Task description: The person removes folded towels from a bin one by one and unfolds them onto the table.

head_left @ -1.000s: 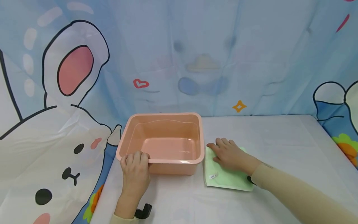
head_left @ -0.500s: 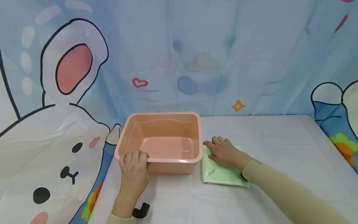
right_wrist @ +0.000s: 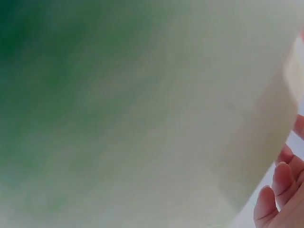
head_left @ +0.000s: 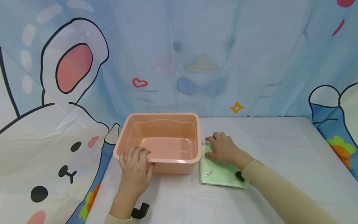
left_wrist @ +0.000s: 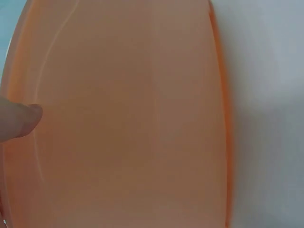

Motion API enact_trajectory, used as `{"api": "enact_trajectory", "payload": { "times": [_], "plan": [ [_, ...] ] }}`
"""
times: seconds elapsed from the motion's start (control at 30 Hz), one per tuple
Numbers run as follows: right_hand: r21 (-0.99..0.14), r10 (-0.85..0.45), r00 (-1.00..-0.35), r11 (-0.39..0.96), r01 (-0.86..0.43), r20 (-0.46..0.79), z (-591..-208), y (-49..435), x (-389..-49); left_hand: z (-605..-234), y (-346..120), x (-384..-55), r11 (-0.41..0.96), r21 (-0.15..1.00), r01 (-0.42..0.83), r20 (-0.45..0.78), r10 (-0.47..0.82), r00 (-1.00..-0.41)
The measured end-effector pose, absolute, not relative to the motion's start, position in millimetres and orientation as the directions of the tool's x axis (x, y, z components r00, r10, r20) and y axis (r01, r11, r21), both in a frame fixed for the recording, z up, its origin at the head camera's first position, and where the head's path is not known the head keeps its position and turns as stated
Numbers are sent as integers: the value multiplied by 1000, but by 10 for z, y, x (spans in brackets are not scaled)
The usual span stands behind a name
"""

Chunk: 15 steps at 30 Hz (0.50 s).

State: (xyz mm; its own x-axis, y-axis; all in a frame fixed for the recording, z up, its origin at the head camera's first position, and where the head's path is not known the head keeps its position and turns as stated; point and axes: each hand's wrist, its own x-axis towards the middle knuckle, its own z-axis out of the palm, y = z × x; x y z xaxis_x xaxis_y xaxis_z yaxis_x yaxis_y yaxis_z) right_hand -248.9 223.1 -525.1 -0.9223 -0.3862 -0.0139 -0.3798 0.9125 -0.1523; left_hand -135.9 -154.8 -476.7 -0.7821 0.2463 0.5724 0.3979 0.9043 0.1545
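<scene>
My left hand (head_left: 135, 174) on the pink basin (head_left: 167, 147); my right hand (head_left: 223, 150) over the green cloth (head_left: 219, 175)
Well apart; the left grips the near rim, thumb outside; the right spreads loosely, contact I cannot tell; beneath it the cloth lies on the tabletop (head_left: 274, 140).

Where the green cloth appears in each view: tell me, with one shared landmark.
Head: the green cloth lies right of the pink tub, partly covered by the right hand.
Left wrist: not in it.
Right wrist: the green cloth fills most of the picture, blurred.
Landmark, head and right wrist only: the right hand, at the latter's lower right edge.
</scene>
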Motion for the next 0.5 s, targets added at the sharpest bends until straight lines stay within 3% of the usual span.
{"api": "enact_trajectory", "payload": {
  "times": [0.23, 0.5],
  "plan": [
    [-340, -398, -915, 870, -358, -55, -5129, 2221, -2481, -4685, -1383, -1293, 871, 170, 461, 548, 305, -779],
    [-469, -390, -914, 832, -298, -111, -5084, 2210, -2536, -4633, -1144, -1094, 761, 168, 627, 585, 434, -685]
  ]
}}
